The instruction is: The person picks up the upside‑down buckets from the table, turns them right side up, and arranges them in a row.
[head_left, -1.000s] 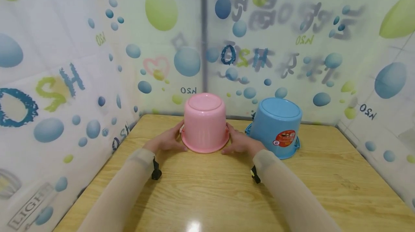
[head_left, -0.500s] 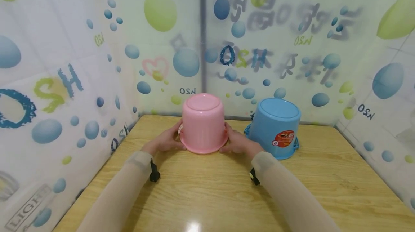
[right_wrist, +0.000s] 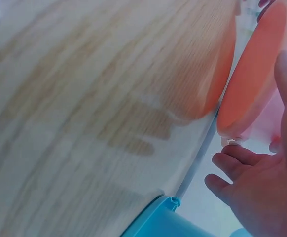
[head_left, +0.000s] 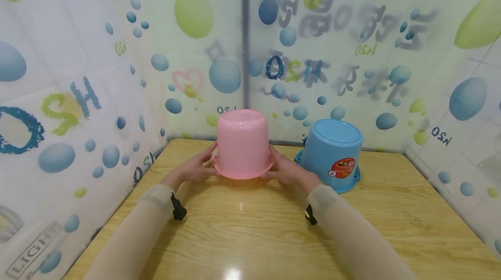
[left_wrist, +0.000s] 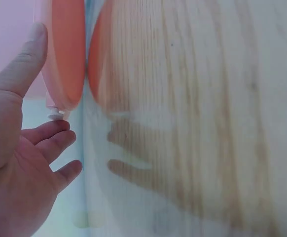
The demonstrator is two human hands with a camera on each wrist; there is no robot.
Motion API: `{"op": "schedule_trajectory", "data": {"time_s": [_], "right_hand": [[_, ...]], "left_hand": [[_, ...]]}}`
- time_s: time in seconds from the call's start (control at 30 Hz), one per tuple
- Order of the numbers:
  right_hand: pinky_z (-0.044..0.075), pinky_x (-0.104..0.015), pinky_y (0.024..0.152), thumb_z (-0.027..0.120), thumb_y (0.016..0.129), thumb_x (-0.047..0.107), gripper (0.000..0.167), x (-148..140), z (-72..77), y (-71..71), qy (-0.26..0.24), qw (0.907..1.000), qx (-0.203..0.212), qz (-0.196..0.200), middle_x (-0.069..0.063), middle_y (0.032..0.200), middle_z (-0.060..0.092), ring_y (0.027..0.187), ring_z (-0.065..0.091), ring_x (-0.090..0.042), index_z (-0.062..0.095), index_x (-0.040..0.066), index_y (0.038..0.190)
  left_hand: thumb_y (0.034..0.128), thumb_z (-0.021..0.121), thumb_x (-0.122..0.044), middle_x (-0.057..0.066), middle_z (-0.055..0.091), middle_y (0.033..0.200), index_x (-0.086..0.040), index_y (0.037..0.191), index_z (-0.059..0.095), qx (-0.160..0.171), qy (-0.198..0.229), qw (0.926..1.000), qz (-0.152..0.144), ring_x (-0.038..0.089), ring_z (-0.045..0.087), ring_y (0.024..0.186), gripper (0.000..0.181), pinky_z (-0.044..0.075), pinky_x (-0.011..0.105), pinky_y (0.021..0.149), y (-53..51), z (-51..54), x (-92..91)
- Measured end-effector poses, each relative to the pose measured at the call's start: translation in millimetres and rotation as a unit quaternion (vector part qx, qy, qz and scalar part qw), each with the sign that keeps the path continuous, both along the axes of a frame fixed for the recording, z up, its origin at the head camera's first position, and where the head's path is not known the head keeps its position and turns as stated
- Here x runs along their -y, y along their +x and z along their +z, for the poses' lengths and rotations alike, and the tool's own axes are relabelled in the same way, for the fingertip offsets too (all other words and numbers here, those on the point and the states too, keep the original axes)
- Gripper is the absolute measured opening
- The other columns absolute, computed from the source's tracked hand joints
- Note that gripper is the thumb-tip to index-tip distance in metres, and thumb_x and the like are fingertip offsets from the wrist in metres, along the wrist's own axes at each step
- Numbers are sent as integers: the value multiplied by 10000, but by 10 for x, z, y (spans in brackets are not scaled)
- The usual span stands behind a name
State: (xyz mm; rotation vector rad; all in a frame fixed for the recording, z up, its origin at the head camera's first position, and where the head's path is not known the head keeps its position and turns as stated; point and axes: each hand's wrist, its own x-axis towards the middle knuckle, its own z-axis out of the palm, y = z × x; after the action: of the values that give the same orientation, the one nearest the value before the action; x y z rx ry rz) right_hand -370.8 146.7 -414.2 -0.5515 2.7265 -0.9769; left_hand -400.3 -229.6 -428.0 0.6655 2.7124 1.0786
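A pink plastic bucket (head_left: 242, 145) is upside down, its base facing up, just above the wooden tabletop. My left hand (head_left: 194, 168) holds its left side and my right hand (head_left: 288, 169) its right side. In the left wrist view, the thumb lies against the bucket's rim (left_wrist: 67, 54) while fingertips touch a white handle joint (left_wrist: 57, 114). The right wrist view has the thumb on the rim's near side, with fingers by the other handle joint (right_wrist: 231, 142). Gaps separate the rim from its reflection below. The bucket hides some fingers.
A blue bucket (head_left: 332, 149) with a red label stands upside down on the table (head_left: 242, 228), just right of my right hand. Patterned sheets (head_left: 195, 54) wall in the table at the back and both sides.
The pink bucket has risen off the table, both hands moving up with it. It has also shifted slightly left. The blue bucket has stayed in place.
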Motion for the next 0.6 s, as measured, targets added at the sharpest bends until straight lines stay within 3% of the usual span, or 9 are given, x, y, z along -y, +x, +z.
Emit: {"op": "schedule_trajectory", "data": {"time_s": [0.27,0.43,0.6], "right_hand": [[216,-650,1361,722,996,654,1131,-11,51,71,55,9999,-88,19,-64,1862,144,1708,191,-398,-34,349,1780],[220,-668,1353,709,1004,656,1087,-23,62,129,-146,9997,-182,83,-28,1867,117,1709,188,-398,-32,425,1766],[220,-703,1339,693,997,686,1054,-33,64,193,-274,9994,-225,28,-2,1868,113,1712,176,-406,-14,482,1752]], "left_hand": [[1006,809,-413,226,302,1788,-362,1780,48,-193,371,9989,-227,498,315,1639,1087,304,736,1284,110,36,41],[1025,788,-405,198,222,1824,-364,1780,49,-214,480,9984,-199,497,328,1635,1057,401,747,1216,162,39,51],[1038,783,-345,182,155,1844,-342,1783,51,-221,668,9971,-291,494,349,1626,1044,420,731,1210,197,38,57]]}}
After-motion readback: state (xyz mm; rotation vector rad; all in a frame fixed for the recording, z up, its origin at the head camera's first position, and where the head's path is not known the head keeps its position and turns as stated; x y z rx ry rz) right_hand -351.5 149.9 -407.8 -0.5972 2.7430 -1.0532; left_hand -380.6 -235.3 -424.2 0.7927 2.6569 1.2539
